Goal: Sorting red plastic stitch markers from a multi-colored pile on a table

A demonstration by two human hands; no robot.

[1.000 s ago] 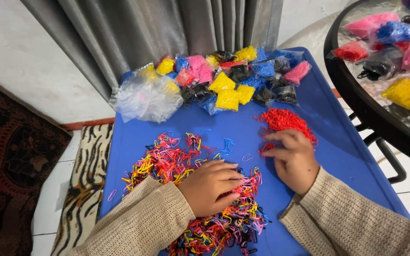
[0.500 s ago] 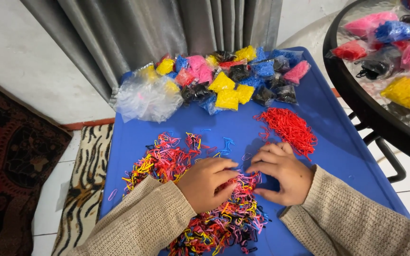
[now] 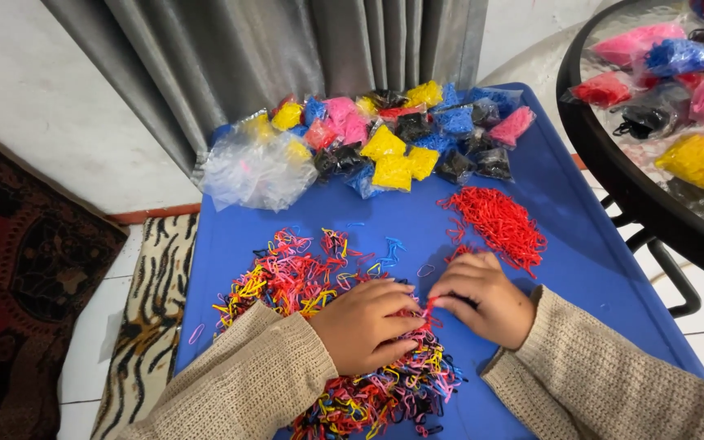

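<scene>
**Ana:** Fingers first: your right fingertips (image 3: 437,303) are pinched together on a single red band (image 3: 427,312), drawn just clear of the mixed pile of bands (image 3: 344,342). The rest of your right hand (image 3: 482,297) is curled over the blue tabletop (image 3: 596,269), knuckles up.

**Ben:** And your left hand (image 3: 364,326)?

**Ana:** It lies flat on the pile, fingers loosely bent and spread over the tangle, gripping nothing that I can make out. My guess is it rests there to pin the heap down, so one band comes free without dragging its neighbours along.

**Ben:** Where does the band sit against your fingers?

**Ana:** Right between the two sets of fingertips, touching your right thumb and forefinger and almost brushing your left forefinger. Beyond your right knuckles, near but apart, is the red heap (image 3: 499,222), one colour only. It looks placed there to keep it a short reach from your picking hand yet separate from the mix.

**Ben:** Further out?

**Ana:** Well past both hands, along the far edge by the grey curtain (image 3: 287,57), small bags of bands (image 3: 401,143) in yellow, pink, blue and black lie bunched, with a crumpled clear bag (image 3: 254,171) to their left. More filled bags lie on the round glass table (image 3: 613,163) off to your right.
</scene>
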